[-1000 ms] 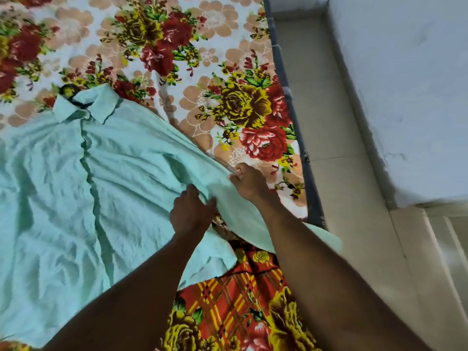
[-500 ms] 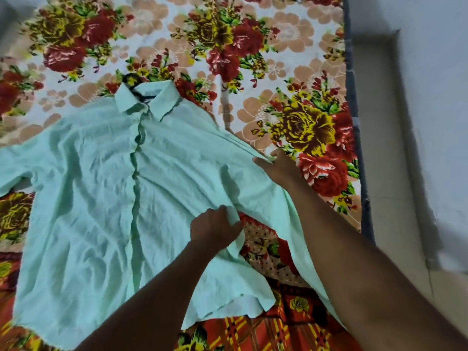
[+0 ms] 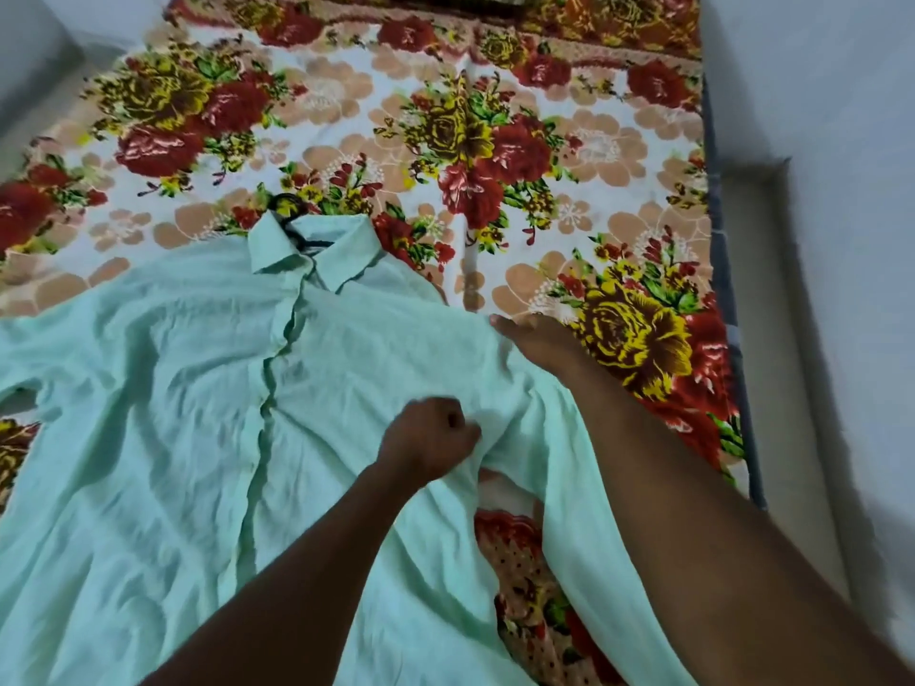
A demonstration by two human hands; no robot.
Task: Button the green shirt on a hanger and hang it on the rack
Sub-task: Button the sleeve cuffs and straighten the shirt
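Currently: green shirt (image 3: 163, 428) flat on floral bedsheet (image 3: 495, 141), hanger (image 3: 289, 217) at collar. Left hand (image 3: 428, 438) fisted on cloth; right hand (image 3: 537, 339) flat, open. Step: smoothing. Next, likely: lifting by hanger.

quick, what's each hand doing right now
left hand: closed, gripping the green shirt
right hand: open, flat on the shirt's shoulder

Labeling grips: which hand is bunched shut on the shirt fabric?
The left hand, fisted on the green shirt near the armpit. The right hand lies flat at the shoulder.
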